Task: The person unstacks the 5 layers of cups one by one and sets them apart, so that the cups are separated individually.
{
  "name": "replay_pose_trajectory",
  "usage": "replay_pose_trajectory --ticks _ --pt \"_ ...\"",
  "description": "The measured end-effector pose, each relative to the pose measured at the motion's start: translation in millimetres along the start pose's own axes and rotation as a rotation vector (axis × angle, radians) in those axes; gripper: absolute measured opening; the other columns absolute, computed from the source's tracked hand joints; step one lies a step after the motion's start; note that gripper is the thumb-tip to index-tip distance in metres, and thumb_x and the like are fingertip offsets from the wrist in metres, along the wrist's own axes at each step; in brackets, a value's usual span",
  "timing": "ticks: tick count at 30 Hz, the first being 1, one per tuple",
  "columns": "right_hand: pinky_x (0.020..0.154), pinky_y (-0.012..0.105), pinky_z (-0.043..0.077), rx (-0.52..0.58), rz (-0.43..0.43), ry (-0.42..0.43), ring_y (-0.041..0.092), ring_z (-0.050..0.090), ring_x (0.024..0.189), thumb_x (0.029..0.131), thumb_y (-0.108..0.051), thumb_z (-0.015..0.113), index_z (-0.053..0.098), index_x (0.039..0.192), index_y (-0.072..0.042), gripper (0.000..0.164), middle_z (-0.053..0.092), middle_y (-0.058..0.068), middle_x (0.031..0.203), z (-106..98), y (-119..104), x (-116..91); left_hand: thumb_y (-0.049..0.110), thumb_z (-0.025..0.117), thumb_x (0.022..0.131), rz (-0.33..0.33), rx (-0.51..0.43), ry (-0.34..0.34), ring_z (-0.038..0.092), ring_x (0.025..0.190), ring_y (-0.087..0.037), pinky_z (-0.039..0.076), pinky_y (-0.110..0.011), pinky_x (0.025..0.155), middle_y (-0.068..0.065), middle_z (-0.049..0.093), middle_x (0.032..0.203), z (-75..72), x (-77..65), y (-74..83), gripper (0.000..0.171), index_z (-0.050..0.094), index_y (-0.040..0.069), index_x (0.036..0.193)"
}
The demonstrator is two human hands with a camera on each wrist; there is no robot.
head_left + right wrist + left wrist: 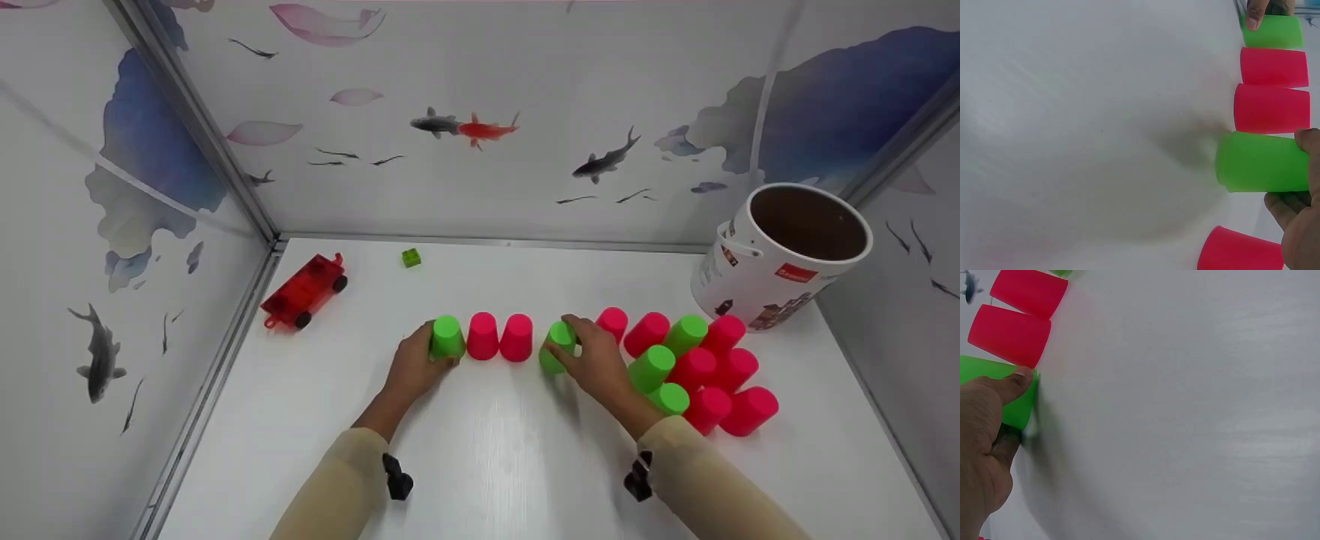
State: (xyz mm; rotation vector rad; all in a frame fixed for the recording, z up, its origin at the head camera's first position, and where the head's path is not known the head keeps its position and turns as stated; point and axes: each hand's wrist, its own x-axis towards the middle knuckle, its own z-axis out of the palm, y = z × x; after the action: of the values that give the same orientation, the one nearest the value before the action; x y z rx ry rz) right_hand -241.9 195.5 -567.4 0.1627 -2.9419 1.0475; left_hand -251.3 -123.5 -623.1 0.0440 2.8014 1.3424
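Four upside-down cups stand in a line across the white table. At its left end my left hand (pixel 412 367) grips a green cup (pixel 448 337), thumb along the near side, close to the rim in the left wrist view. Two pink cups, one nearer the left hand (pixel 482 336) and one nearer the right (pixel 517 337), stand side by side in the middle. Just right of them my right hand (pixel 598 361) holds another green cup (pixel 1264 163) between thumb and fingers. Its rim shows a doubled edge in the right wrist view.
Several pink cups (pixel 750 411) and green cups (pixel 652 367) are grouped right of my right hand. Behind them stands a white bucket (pixel 750 292). A red toy wagon (pixel 306 291) and a small green block (pixel 411 258) lie at the back left. Patterned walls (pixel 510 187) enclose the table.
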Motion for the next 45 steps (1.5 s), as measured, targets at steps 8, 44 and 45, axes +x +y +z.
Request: replay_pose_trajectory --ticks 8,44,45 --pt "0.098 0.052 0.068 -0.018 -0.032 -0.037 0.035 0.073 0.121 0.091 -0.026 0.093 0.063 0.147 -0.008 0.066 0.075 0.012 0.131 -42.9 19.5 -25.3 0.014 0.087 0.095 -0.023 0.005 0.003 0.062 0.146 -0.035 0.047 -0.056 0.127 -0.011 0.070 0.150 -1.9 0.6 -1.9 0.068 0.057 0.009 0.155" --pt "0.095 0.049 0.068 -0.212 0.006 -0.145 0.036 0.072 0.114 0.091 -0.025 0.093 0.060 0.144 -0.001 0.067 0.073 0.015 0.118 -56.7 36.1 -35.3 0.019 0.087 0.094 -0.018 0.000 -0.052 0.063 0.134 -0.031 0.050 -0.056 0.124 -0.009 0.068 0.147 -4.7 2.7 7.9 0.072 0.053 0.015 0.157" --pt "0.094 0.049 0.068 -0.214 0.002 -0.147 0.036 0.072 0.113 0.091 -0.024 0.092 0.061 0.143 -0.001 0.065 0.073 0.014 0.117 -57.1 36.3 -35.2 0.020 0.088 0.094 -0.027 -0.005 -0.056 0.062 0.137 -0.032 0.050 -0.057 0.125 -0.009 0.067 0.149 -5.0 3.0 9.6 0.075 0.051 0.016 0.159"
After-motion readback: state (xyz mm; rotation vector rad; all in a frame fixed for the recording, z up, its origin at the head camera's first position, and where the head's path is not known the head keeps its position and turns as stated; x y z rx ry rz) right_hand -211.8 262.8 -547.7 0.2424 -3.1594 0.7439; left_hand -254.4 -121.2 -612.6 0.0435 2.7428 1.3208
